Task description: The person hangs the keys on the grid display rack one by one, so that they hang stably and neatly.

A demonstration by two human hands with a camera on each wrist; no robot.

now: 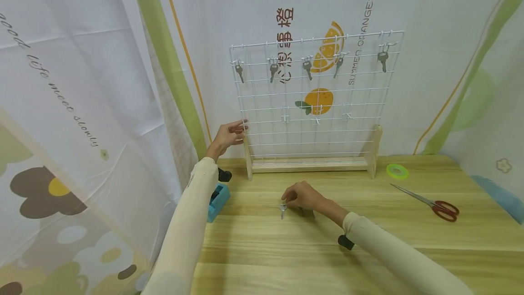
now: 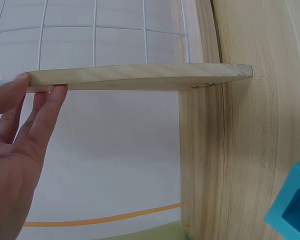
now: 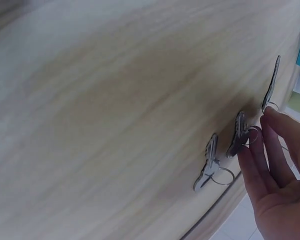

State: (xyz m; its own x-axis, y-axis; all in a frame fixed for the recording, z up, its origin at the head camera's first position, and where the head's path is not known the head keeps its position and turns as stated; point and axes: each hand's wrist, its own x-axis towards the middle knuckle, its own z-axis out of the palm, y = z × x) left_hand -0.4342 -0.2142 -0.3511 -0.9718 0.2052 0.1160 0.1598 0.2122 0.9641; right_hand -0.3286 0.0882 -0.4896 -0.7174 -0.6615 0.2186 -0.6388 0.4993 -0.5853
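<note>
My left hand [image 1: 227,136] pinches the left side of a white wire grid rack [image 1: 311,142], where a wooden side post [image 2: 140,74] lies between its thumb and fingers. Above the table, the thumb and forefinger of my right hand [image 1: 304,196] hold a silver key [image 1: 282,212] by its ring. In the right wrist view that key [image 3: 272,82] points away from the fingertips. Two more ringed keys, one nearer [image 3: 238,135] and one farther off [image 3: 210,165], lie on the wood beside the hand. Several keys, such as this one [image 1: 383,59], hang along the grid's upper part.
White hooks [image 1: 315,120] without keys sit lower on the grid. A blue tape dispenser [image 1: 219,203] stands left on the wooden table [image 1: 254,258]. To the right lie a yellow-green tape roll [image 1: 397,171] and red-handled scissors [image 1: 430,203]. Printed curtains surround the table.
</note>
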